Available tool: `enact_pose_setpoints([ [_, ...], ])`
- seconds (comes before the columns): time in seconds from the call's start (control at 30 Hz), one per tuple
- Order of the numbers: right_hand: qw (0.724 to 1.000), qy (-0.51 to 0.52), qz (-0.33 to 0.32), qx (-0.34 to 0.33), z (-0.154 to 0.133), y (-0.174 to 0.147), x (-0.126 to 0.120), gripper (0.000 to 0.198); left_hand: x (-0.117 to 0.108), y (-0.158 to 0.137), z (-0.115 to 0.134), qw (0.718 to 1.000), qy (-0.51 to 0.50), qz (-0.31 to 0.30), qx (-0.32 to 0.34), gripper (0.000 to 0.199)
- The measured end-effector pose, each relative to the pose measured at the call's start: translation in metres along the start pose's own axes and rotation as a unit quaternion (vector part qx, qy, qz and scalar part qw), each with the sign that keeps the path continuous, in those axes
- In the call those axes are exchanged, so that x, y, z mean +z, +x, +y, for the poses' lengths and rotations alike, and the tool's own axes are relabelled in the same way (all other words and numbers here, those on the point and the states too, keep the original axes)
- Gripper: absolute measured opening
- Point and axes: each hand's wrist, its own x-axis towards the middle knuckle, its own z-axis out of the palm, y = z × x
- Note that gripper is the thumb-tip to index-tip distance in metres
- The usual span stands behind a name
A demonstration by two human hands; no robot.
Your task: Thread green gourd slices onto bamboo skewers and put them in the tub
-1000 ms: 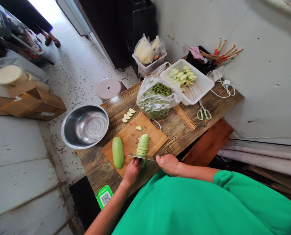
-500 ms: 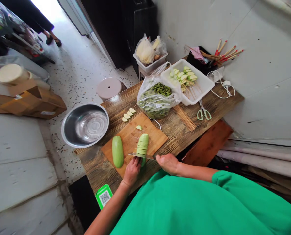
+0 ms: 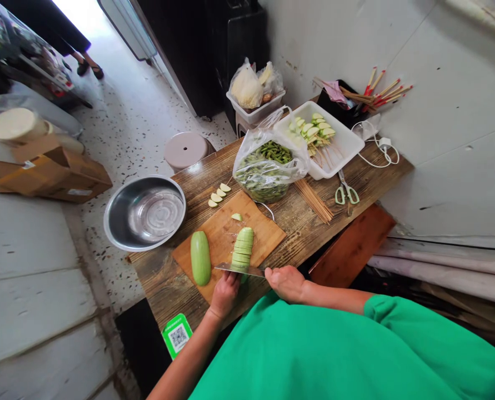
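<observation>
A wooden cutting board [image 3: 218, 233] lies on the wooden table. Two halves of a pale green squash rest on it: a whole half [image 3: 200, 258] on the left and a sliced half [image 3: 242, 250] on the right. My left hand [image 3: 225, 291] presses the near end of the sliced half. My right hand [image 3: 288, 282] grips the handle of a knife [image 3: 239, 269], its blade lying across the near end of the sliced half. A loose slice [image 3: 236, 217] sits further up the board.
A steel bowl [image 3: 144, 213] hangs over the table's left edge. A bag of green beans [image 3: 266, 165], bamboo skewers [image 3: 313, 201], scissors [image 3: 346, 191] and a white tray of skewered slices [image 3: 343, 145] stand behind. Three slices [image 3: 218, 195] lie off the board.
The knife blade has shifted slightly toward me along the sliced squash half, and both hands moved with it. Nothing else on the table has moved.
</observation>
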Motion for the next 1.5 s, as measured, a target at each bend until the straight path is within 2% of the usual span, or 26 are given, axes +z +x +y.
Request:
enact_pose_setpoints([
  [0.37, 0.999, 0.003, -0.036, 0.031, 0.007, 0.014, 0.008, 0.018, -0.004, 0.006, 0.001, 1.0, -0.02, 0.018, 0.005, 0.03],
  [0.6, 1.0, -0.003, -0.017, 0.008, 0.008, 0.007, 0.005, 0.019, -0.01, 0.003, 0.004, 1.0, 0.003, 0.015, 0.013, 0.029],
  [0.83, 1.0, -0.004, 0.009, -0.004, 0.0, -0.005, 0.005, 0.019, -0.003, -0.006, 0.005, 1.0, 0.006, -0.011, -0.017, 0.027],
  [1.17, 1.0, -0.003, -0.01, -0.002, -0.001, -0.003, -0.002, 0.019, 0.003, -0.008, 0.005, 1.0, 0.008, 0.023, -0.003, 0.029],
  [1.37, 0.999, 0.003, -0.027, 0.019, 0.001, 0.009, 0.01, 0.02, 0.002, -0.007, 0.006, 0.999, 0.0, 0.041, 0.001, 0.028],
  [1.5, 0.999, 0.0, -0.027, 0.025, 0.003, 0.014, 0.016, 0.022, -0.003, -0.006, 0.01, 0.999, 0.025, 0.03, -0.002, 0.025],
])
